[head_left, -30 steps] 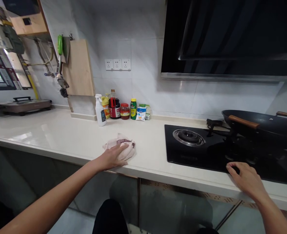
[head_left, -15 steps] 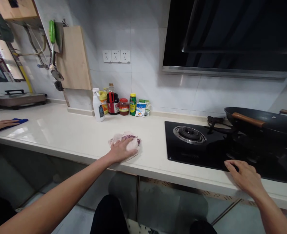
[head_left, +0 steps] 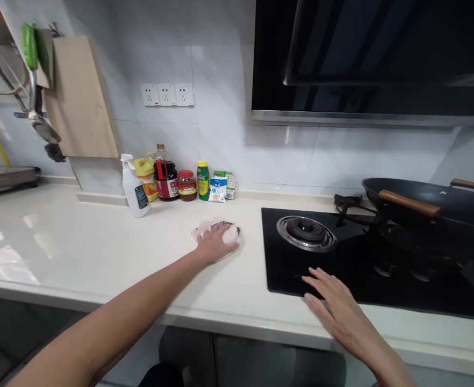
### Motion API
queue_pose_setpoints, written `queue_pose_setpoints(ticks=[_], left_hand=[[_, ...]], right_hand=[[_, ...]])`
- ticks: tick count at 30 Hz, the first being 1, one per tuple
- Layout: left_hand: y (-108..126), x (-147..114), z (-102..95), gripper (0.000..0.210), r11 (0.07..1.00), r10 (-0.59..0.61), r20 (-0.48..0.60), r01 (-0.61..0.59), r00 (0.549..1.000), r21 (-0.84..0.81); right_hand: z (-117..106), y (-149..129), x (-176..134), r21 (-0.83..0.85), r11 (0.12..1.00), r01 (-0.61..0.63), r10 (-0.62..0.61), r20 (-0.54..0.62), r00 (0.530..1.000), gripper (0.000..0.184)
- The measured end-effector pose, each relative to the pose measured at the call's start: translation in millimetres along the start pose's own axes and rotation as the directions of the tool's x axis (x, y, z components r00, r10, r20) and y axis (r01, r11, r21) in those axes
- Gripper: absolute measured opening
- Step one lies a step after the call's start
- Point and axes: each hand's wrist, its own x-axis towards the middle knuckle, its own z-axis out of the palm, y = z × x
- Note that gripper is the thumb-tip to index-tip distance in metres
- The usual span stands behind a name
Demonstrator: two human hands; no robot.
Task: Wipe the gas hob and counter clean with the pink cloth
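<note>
My right hand (head_left: pixel 337 312) is empty, fingers loosely spread over the front edge of the hob (head_left: pixel 281 271), maybe for balance; farther in, left of the hob, my left hand (head_left: pixel 216 245) grasps a bunched pale cloth (head_left: pixel 231 234) palm-down, likely to press it against the counter (head_left: pixel 100 252). Beyond, containers line the wall (head_left: pixel 229 150), presumably out of the way: spray bottle (head_left: pixel 134 188), contents unclear, dark-filled bottle (head_left: pixel 166 183), red-lidded jar (head_left: pixel 187 187) of something reddish-brown, opaque green bottle (head_left: pixel 203 181); wok (head_left: pixel 462 208) on hob's right, its bottom hidden.
</note>
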Motion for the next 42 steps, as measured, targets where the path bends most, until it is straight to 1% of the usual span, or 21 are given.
queue_pose_setpoints(ticks=[4,8,11,13,15,17,19,22,25,28,31,34,36,38,39,40,41,42], left_hand=[[14,41,6.7,0.096,1.0,0.0,0.047,0.0,0.999,0.009],[37,88,9.3,0.094,0.999,0.036,0.145,-0.04,0.989,0.024],[59,127,6.0,0.093,0.993,0.113,0.24,-0.121,0.964,0.016],[75,152,4.6,0.093,0.985,0.162,0.296,-0.17,0.941,-0.001],[91,176,6.8,0.092,0.981,0.188,0.324,-0.194,0.927,-0.015],[104,196,13.9,0.09,0.983,0.179,0.306,-0.183,0.935,-0.017],[112,211,24.2,0.088,0.99,0.137,0.249,-0.139,0.959,-0.009],[115,219,38.7,0.077,0.997,0.082,0.161,-0.081,0.984,-0.014],[111,209,44.2,0.067,0.995,0.091,0.117,-0.087,0.989,-0.04],[106,181,39.9,0.065,0.988,0.145,0.106,-0.138,0.984,-0.069],[98,138,29.9,0.067,0.969,0.236,0.116,-0.226,0.965,-0.097],[86,84,18.3,0.069,0.94,0.335,0.152,-0.319,0.93,-0.122],[76,45,11.0,0.07,0.9,0.432,0.18,-0.408,0.884,-0.157],[65,7,4.2,0.067,0.848,0.523,0.178,-0.49,0.833,-0.201],[60,-11,1.0,0.065,0.829,0.551,0.172,-0.513,0.817,-0.22],[53,-27,-2.1,0.062,0.817,0.567,0.168,-0.527,0.806,-0.232],[47,-43,-5.1,0.06,0.814,0.572,0.166,-0.531,0.803,-0.237],[40,-56,-8.2,0.059,0.814,0.572,0.169,-0.531,0.803,-0.235]], right_hand=[[3,2,-4,-0.015,1.0,0.001,-0.001,-0.007,1.0,0.045],[6,4,-5,-0.029,0.999,0.032,-0.034,-0.057,0.998,0.047],[8,7,-5,-0.017,0.998,0.056,-0.057,-0.07,0.996,0.051],[6,8,-5,0.011,0.998,0.059,-0.059,-0.055,0.997,0.056],[3,8,-4,0.027,0.998,0.058,-0.057,-0.042,0.997,0.061],[-1,7,-3,0.003,0.998,0.068,-0.068,-0.046,0.997,0.063],[-5,5,-1,-0.06,0.993,0.098,-0.101,-0.043,0.994,0.062],[-12,1,1,-0.167,0.975,0.148,-0.154,-0.024,0.988,0.055],[-14,-3,2,-0.214,0.965,0.151,-0.164,-0.045,0.985,0.048],[-11,-5,1,-0.209,0.968,0.136,-0.155,-0.078,0.985,0.044],[-7,-3,-2,-0.205,0.97,0.128,-0.149,-0.086,0.985,0.04],[-12,-3,2,-0.208,0.97,0.126,-0.14,-0.051,0.989,0.039],[-22,-7,16,-0.216,0.969,0.121,-0.118,0.028,0.993,0.037],[-35,-14,42,-0.232,0.968,0.098,-0.065,0.144,0.987,0.035],[-41,-18,59,-0.242,0.967,0.079,-0.032,0.192,0.981,0.034],[-45,-22,77,-0.249,0.966,0.072,-0.013,0.232,0.973,0.034],[-46,-26,95,-0.261,0.964,0.051,0.014,0.243,0.97,0.033],[-46,-30,113,-0.266,0.963,0.05,0.017,0.243,0.97,0.032]])
